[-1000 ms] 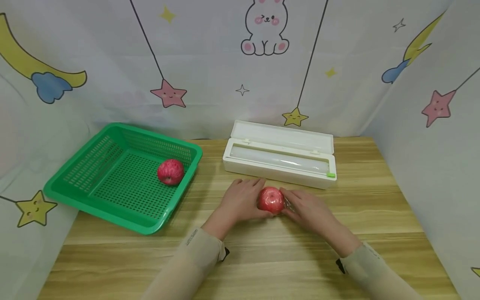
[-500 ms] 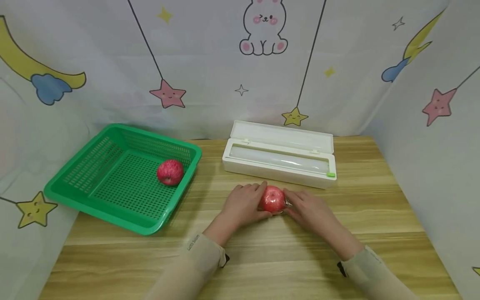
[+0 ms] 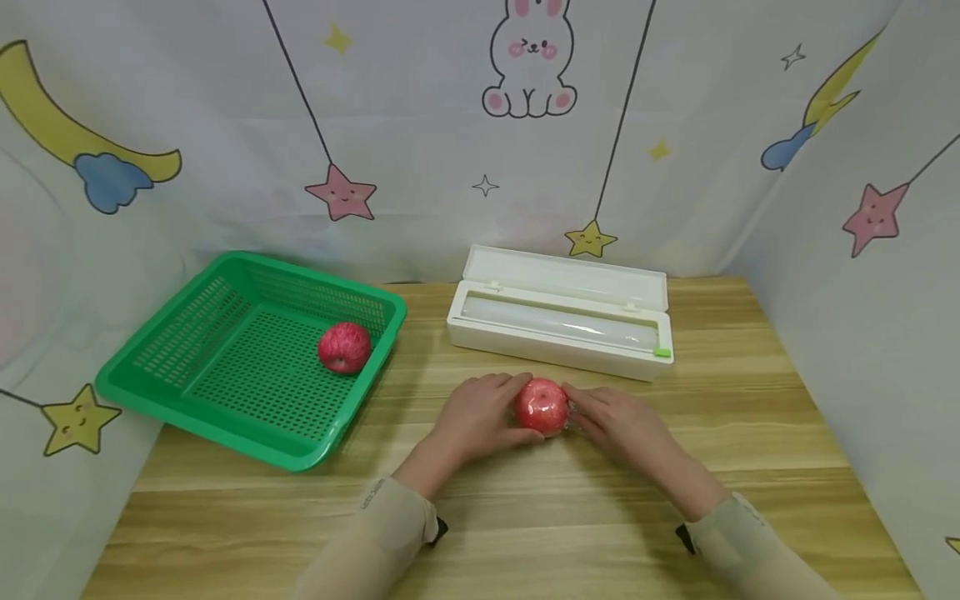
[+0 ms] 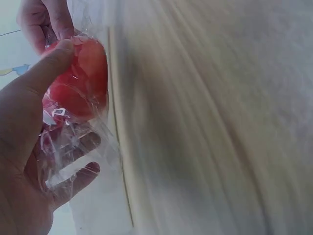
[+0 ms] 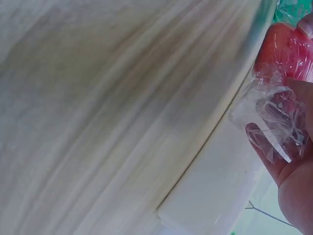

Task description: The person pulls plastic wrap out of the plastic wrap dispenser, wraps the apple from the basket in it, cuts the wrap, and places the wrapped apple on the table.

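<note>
A red apple (image 3: 542, 407) wrapped in clear cling film sits on the wooden table, stem end up. My left hand (image 3: 483, 417) grips its left side, thumb in front and fingers behind. My right hand (image 3: 626, 425) is at the apple's right side, thumb and fingers around a bunched tail of cling film (image 5: 276, 115). Loose, crinkled film (image 4: 73, 147) also hangs by the left palm in the left wrist view. Just behind the hands stands a white cling film box (image 3: 558, 346), lid up, with the film roll (image 3: 555, 322) inside.
At the left, a green plastic basket (image 3: 255, 439) holds another red apple (image 3: 344, 347) near its right wall. A green slider (image 3: 662, 352) sits at the box's right end. A printed cloth backdrop (image 3: 420, 125) encloses the table's (image 3: 540, 542) back and sides.
The left hand has shifted slightly on the apple, its fingers lying further behind it. The wrapped apple stays in nearly the same place. The head view has tilted a little.
</note>
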